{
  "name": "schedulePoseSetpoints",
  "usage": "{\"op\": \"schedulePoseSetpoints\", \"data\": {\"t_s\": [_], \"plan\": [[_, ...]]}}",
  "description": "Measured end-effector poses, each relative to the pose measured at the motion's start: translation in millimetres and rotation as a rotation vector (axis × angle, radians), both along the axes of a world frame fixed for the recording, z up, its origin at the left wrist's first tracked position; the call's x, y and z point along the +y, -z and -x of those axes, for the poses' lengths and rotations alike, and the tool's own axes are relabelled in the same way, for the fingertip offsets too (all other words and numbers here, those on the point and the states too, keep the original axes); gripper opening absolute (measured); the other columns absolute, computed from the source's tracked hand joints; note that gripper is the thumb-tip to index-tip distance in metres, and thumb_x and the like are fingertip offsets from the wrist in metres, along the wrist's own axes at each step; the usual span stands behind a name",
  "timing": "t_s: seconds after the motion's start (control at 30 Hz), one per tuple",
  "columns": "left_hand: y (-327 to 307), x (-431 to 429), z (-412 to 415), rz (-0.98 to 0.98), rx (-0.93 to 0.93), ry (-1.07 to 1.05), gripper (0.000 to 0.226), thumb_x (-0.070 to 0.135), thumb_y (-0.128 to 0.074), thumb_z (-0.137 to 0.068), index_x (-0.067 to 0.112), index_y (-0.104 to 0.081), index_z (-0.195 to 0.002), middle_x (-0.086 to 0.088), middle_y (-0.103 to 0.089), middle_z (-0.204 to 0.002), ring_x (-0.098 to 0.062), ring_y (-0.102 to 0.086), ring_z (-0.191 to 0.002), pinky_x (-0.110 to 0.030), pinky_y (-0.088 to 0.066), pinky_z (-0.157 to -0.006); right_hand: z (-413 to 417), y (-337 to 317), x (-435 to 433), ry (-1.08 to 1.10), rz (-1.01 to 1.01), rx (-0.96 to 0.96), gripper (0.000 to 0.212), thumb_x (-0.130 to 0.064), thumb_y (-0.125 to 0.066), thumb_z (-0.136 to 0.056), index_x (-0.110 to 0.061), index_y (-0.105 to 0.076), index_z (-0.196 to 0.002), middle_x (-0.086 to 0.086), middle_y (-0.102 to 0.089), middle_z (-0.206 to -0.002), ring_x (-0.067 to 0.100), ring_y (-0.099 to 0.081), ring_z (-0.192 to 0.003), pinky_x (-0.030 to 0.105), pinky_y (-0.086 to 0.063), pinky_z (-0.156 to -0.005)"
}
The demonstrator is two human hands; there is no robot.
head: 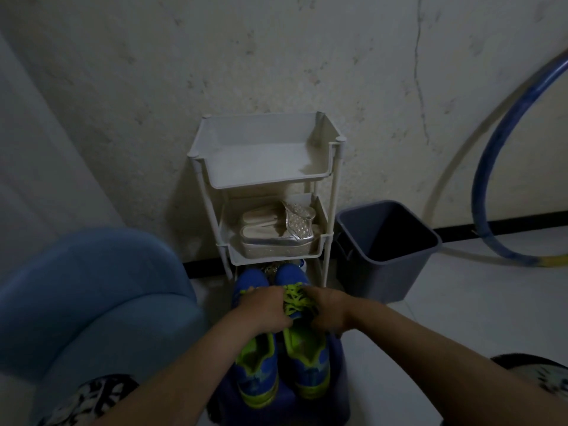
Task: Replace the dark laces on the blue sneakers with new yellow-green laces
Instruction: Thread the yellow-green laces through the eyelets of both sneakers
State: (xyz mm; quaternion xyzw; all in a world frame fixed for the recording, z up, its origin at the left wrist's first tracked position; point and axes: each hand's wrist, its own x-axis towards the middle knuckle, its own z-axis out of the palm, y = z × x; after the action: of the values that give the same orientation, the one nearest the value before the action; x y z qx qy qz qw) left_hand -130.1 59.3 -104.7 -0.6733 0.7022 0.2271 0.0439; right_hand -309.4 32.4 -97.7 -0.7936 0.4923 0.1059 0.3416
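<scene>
**Sneakers on the stool, yellow-green lacing under both hands**

Sneakers, blue with yellow-green lining, sit side by side on a dark blue stool point(339, 392) directly below the camera, toes pointing away toward the wall. The left sneaker point(256, 367) and the right sneaker point(307, 358) touch or nearly touch along their inner sides. The yellow-green laces point(293, 298) already cross the right sneaker's eyelets, and a bit of the same colour shows at the left sneaker's vamp; no dark lace is in sight.

The left hand point(261, 309) reaches across with fingers curled down onto the lacing, pinching it. The right hand point(329, 312) is curled in from the other side on the same lacing; which strand it pinches is hidden by its own fingers.

The laces look soft, flat and limp, so they are likely to twist and slide back through the eyelets unless kept taut. They are best taken near the stiff tips or just above an eyelet. The shoes seem light and could skid on the stool, so steadying one at the tongue or collar should help.

A white three-tier rack point(335, 186) stands just beyond the toes, with silver sandals point(276, 233) on its middle shelf. A grey bin point(384, 272) stands beside the rack, and a blue hoop point(484, 167) leans on the wall. A blue armchair point(92, 287) crowds the left elbow, the nearest hindrance.
</scene>
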Motion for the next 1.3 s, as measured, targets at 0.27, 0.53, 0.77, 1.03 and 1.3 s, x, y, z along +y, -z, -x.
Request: {"op": "schedulePoseSetpoints", "data": {"t_s": [0.27, 0.53, 0.77, 1.03, 1.3], "plan": [[1, 7, 14, 0.033, 0.2, 0.029, 0.041, 0.038, -0.075, -0.075, 0.023, -0.064, -0.111, 0.002, -0.069, -0.104, -0.017, -0.065, -0.095, -0.03, -0.052, -0.08, 13, -15, 9, -0.018, 0.015, 0.078, 0.074, -0.025, -0.059, -0.092, -0.023, -0.019, -0.155, 0.017, -0.056, -0.13, 0.032, -0.072, -0.09, 0.029, -0.06, -0.057], [-16, 4, -8, 0.017, 0.223, -0.045, 0.064, 0.049, -0.067, -0.082, 0.024, -0.045, -0.137, 0.0, -0.056, -0.134, -0.019, -0.057, -0.118, -0.033, -0.046, -0.1, -4, -37, 11, -0.018, 0.155, 0.031, 0.053, -0.042, -0.062, -0.084, -0.028, -0.049, -0.134, 0.004, -0.056, -0.128, 0.026, -0.057, -0.118, 0.039, -0.048, -0.1], [-35, 26, -76, 0.14, 0.225, -0.168, 0.041, 0.027, -0.058, -0.094, 0.016, -0.048, -0.133, -0.006, -0.059, -0.129, -0.024, -0.057, -0.117, -0.03, -0.046, -0.095, -48, -48, 8, -0.091, 0.3, -0.085, 0.046, -0.018, -0.06, -0.086, -0.022, -0.059, -0.131, 0.005, -0.063, -0.127, 0.025, -0.058, -0.117, 0.028, -0.046, -0.095], [3, 56, -105, -0.005, 0.361, -0.223, 0.045, 0.044, -0.071, -0.077, 0.021, -0.058, -0.114, 0.002, -0.067, -0.108, -0.015, -0.064, -0.099, -0.032, -0.052, -0.089, -90, -21, 12, -0.209, 0.326, 0.164, 0.056, -0.051, -0.067, -0.081, -0.024, -0.056, -0.129, 0.006, -0.062, -0.126, 0.028, -0.058, -0.116, 0.035, -0.049, -0.093], [12, 57, -89, -0.042, 0.343, -0.225, 0.026, 0.022, -0.074, -0.078, 0.002, -0.068, -0.094, 0.002, -0.058, -0.066, -0.016, -0.06, -0.067, -0.023, -0.041, -0.061, -108, -10, 16, -0.244, 0.442, 0.252, 0.042, -0.048, -0.067, -0.081, -0.013, -0.065, -0.103, 0.011, -0.067, -0.11, 0.03, -0.063, -0.103, 0.035, -0.046, -0.083]]}}
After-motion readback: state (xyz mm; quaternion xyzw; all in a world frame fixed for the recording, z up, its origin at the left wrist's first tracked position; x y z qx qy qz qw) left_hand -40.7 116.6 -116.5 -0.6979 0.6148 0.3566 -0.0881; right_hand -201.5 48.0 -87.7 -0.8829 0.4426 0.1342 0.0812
